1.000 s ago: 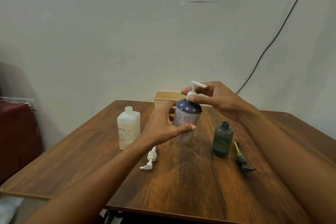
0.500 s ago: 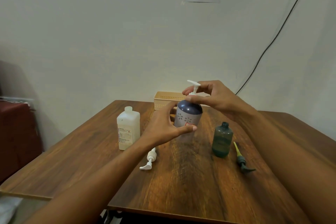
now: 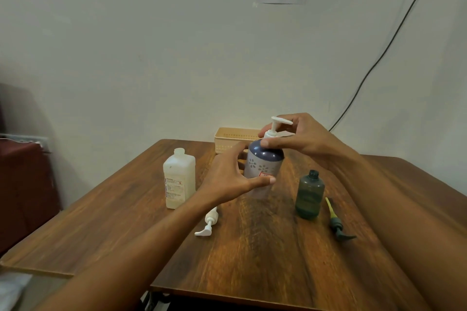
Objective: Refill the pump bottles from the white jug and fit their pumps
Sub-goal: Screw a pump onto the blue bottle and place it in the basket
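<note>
- Lavender bottle stands upright mid-table, with the white jug to its left and the green bottle to its right. Its base is blurred, so I can't tell if it's seated on the table.
- Left hand wraps the body: fingers curled behind, thumb across the front by the label.
- Right hand: thumb and fingers pinch the white pump at its collar, under the nozzle head.
- Likely handling: rigid smooth plastic, slippery if soapy. Wall is opaque, so fill and weight are unknown. Grip mid-body and apply torque at the collar; the thin stem would likely flex.
- Green bottle has an open neck. Its green pump lies just to the right. It looks light and tippy, so brace it low.
- Jug is uncapped and square-sided; take it by the flat sides.
- Loose white pump lies near-left.
</note>
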